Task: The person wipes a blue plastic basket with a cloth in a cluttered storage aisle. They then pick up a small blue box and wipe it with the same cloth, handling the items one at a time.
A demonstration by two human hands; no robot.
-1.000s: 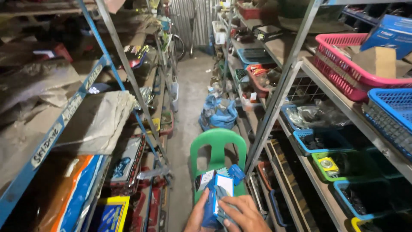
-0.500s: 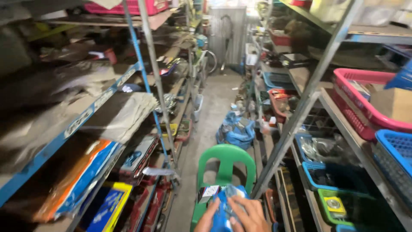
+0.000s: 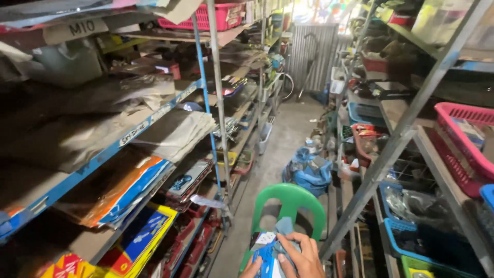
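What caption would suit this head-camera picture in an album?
Both hands, left hand and right hand, hold a blue packet above a green plastic chair in a narrow, crowded storeroom aisle.

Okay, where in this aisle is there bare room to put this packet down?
Bare room: the concrete floor between the shelf racks, beyond the blue bag. The green chair seat is taken by packets under both hands. The shelves and the pink basket are packed.
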